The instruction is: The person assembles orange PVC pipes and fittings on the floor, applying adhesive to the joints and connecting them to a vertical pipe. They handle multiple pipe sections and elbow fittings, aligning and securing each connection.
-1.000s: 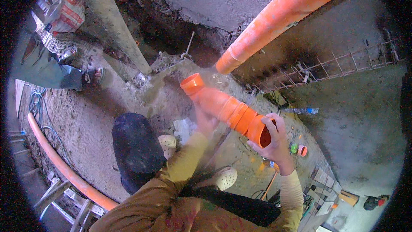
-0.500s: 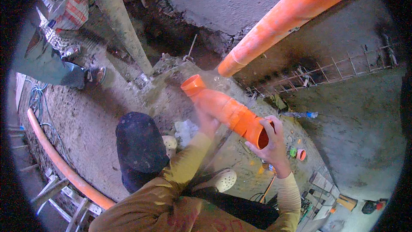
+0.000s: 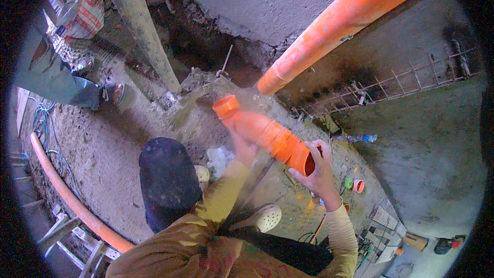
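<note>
An orange plastic pipe fitting [image 3: 262, 129], made up of joined sections with a short side opening at its far left end, is held slantwise above the ground. My left hand [image 3: 244, 146] grips it from below near its left half, with the fingers partly hidden under it. At the near right end my right hand [image 3: 321, 170] wraps round the open socket, fingers over the rim and thumb along the lower side.
A large orange pipe [image 3: 329, 25] slants down at the upper right, near a dusty post [image 3: 144, 25]. Another person's leg [image 3: 62, 80] stands at left. An orange pipe [image 3: 72, 201] curves past a ladder [image 3: 90, 242]. Small fittings [image 3: 358, 186] and tiles [image 3: 383, 221] lie right.
Both hands have shifted the pipe fitting slightly left and a little nearer. The grip looks the same.
</note>
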`<state>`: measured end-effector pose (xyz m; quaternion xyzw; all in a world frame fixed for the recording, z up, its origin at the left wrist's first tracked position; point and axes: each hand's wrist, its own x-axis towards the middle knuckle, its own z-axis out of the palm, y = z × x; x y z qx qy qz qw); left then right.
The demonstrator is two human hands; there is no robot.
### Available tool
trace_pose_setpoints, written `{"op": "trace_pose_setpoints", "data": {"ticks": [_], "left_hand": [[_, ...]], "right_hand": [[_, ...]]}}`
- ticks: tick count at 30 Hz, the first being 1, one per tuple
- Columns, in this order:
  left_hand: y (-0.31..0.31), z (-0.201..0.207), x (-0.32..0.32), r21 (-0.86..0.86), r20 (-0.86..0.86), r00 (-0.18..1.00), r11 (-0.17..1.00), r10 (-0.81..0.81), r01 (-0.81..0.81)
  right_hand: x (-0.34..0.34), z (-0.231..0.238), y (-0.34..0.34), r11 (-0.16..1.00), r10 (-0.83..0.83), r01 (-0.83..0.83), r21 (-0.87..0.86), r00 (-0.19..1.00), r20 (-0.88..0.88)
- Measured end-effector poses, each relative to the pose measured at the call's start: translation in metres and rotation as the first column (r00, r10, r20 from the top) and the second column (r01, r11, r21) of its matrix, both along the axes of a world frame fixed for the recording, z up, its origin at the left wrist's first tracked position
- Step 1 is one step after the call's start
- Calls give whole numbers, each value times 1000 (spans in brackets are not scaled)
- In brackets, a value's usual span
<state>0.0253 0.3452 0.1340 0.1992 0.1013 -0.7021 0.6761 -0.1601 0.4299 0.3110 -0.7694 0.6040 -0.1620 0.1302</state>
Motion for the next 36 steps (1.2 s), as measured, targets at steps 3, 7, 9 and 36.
{"op": "trace_pose_setpoints", "data": {"ticks": [3,7,9,36], "left_hand": [[1,-13,9,18,260,965,999,43,-49],[10,2,5,-140,691,709,988,141,-61],[10,1,9,-192,792,587,981,168,-23],[-11,-56,20,-184,895,392,976,214,-113]], "right_hand": [[17,10,-10,997,16,-15,78,1000,-11],[23,9,-11,997,-69,70,-11,991,116],[27,4,-15,988,-136,151,-21,935,329],[50,3,-72,977,-120,193,-88,845,522]]}}
